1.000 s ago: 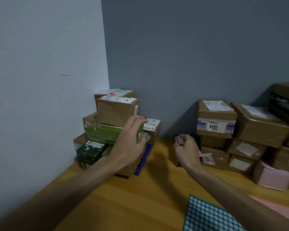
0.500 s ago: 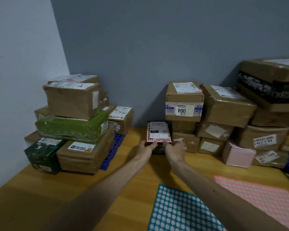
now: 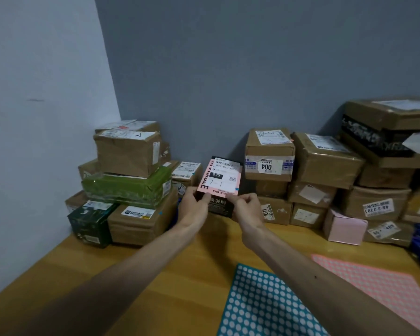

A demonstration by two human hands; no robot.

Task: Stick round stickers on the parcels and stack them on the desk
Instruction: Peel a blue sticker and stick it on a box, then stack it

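Gone from the left stack (image 3: 129, 180), where it lay a second ago, the left hand (image 3: 195, 208) has joined the right hand (image 3: 247, 209). Fingers (image 3: 235, 198) of both pinch the lower part of a pink-and-black parcel (image 3: 220, 178), held tilted between that stack and the right stack (image 3: 325, 166). A blue round sticker (image 3: 237, 189) sits at the parcel's right edge. Whether its base touches the desk (image 3: 155, 275) cannot be told. Nearer the camera lie a teal sticker sheet (image 3: 260, 304) and a pink sticker sheet (image 3: 378, 289).
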